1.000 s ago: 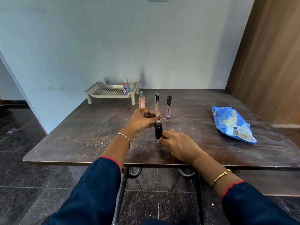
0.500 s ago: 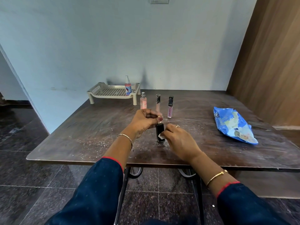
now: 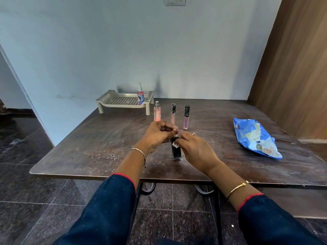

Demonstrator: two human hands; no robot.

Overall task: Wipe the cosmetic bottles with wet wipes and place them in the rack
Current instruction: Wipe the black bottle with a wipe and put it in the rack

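Observation:
A dark bottle (image 3: 176, 151) stands upright on the brown table (image 3: 99, 138) in front of me. My left hand (image 3: 158, 134) pinches its top. My right hand (image 3: 195, 151) holds a small white wet wipe (image 3: 175, 144) against the bottle's upper side. Behind them stand a pink spray bottle (image 3: 157, 112), a slim pale-pink tube (image 3: 172, 114) and a purple tube with a black cap (image 3: 186, 117). The cream rack (image 3: 122, 101) sits at the table's back left, with a red spray bottle (image 3: 140, 94) standing in it.
A blue wet-wipe pack (image 3: 254, 137) lies on the table at the right. A wooden panel (image 3: 292, 68) rises at the right and a pale wall lies behind. The near table edge is just below my wrists.
My right hand has slid the wipe up from the bottle's lower side to its upper part. My left hand stays on the top. The view has tilted slightly.

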